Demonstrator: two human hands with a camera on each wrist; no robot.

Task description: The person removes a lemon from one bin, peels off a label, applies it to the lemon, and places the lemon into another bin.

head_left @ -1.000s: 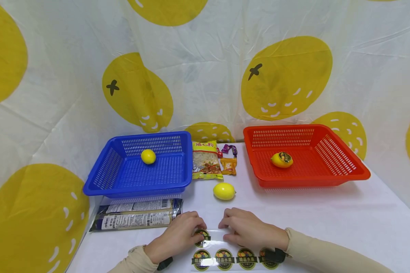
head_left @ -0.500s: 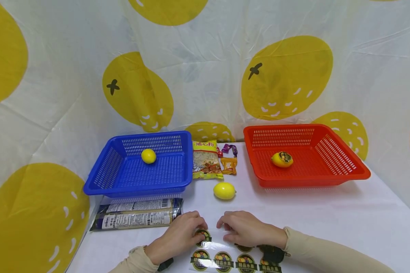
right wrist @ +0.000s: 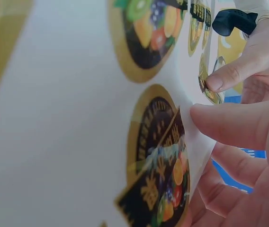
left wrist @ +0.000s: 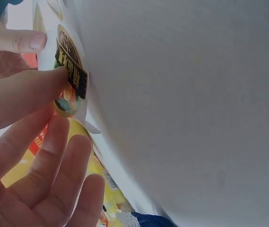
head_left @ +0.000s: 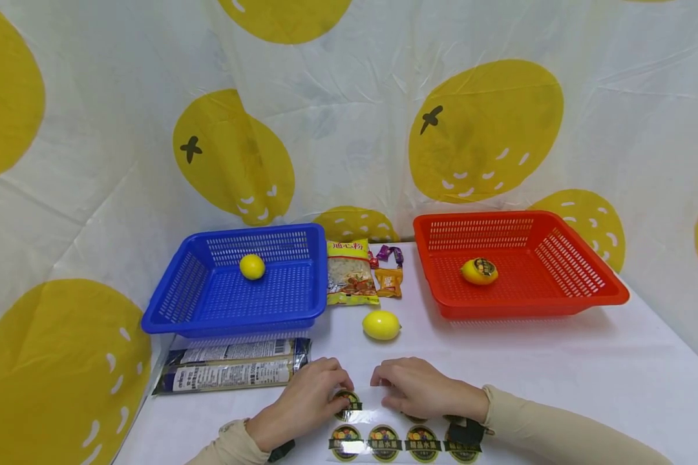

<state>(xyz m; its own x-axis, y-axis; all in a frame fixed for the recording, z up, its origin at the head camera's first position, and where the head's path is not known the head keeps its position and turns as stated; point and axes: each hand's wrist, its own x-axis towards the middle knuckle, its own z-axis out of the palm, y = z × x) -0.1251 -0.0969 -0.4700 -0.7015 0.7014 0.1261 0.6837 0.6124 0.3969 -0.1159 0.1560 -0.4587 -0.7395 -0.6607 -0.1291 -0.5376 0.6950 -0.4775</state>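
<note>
A clear sticker sheet (head_left: 384, 441) with round fruit labels lies at the table's near edge. My left hand (head_left: 331, 395) pinches one round sticker (head_left: 346, 401) at the sheet's upper left; the left wrist view shows a fingertip on that sticker (left wrist: 70, 80), whose edge is curling up. My right hand (head_left: 392, 391) holds the sheet's upper edge, and its thumb (right wrist: 234, 125) lifts a corner of the sticker sheet (right wrist: 191, 142) in the right wrist view. A bare lemon (head_left: 381, 325) lies on the table just beyond both hands.
A blue basket (head_left: 169, 310) at the left holds a lemon (head_left: 253, 267). A red basket (head_left: 593, 294) at the right holds a stickered lemon (head_left: 479, 272). Snack packets (head_left: 351, 271) lie between the baskets. A long dark packet (head_left: 232, 366) lies before the blue basket.
The sticker sheet has shifted slightly under the hands and lies straighter now. Both hands stay at its upper edge, almost where they were.
</note>
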